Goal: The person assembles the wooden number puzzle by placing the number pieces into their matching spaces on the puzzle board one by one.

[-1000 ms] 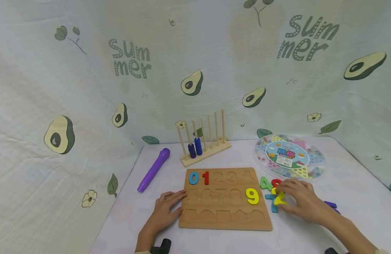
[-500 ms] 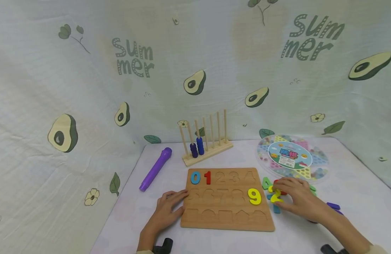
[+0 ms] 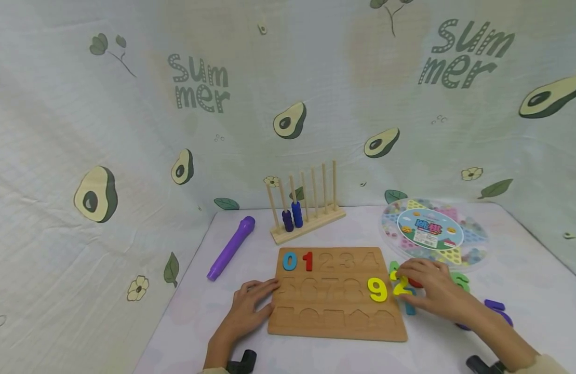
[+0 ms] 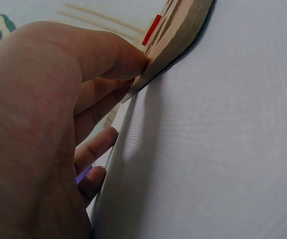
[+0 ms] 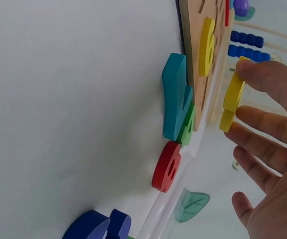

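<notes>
My right hand (image 3: 430, 291) pinches a yellow number 2 (image 3: 402, 285) between thumb and fingertips, just off the right edge of the wooden number board (image 3: 325, 327). In the right wrist view the yellow 2 (image 5: 233, 94) is above the table. Below it lie a teal number 7 (image 5: 175, 99), a green number 4 (image 5: 187, 127) and a red number piece (image 5: 167, 167). On the board sit a blue 0 (image 3: 290, 261), a red 1 (image 3: 308, 261) and a yellow 9 (image 3: 377, 290). My left hand (image 3: 244, 311) touches the board's left edge with thumb and fingertips.
Purple number pieces (image 3: 495, 305) and a green one (image 3: 460, 281) lie around the right forearm. Behind stand a wooden peg rack (image 3: 311, 227) with dark blue beads and a round clear game box (image 3: 432, 228). A purple microphone-shaped stick (image 3: 231, 248) lies at the left.
My right hand has lifted the yellow 2 from the pile and carried it left toward the board. The left hand stays at the board's edge. The head view has shifted slightly.
</notes>
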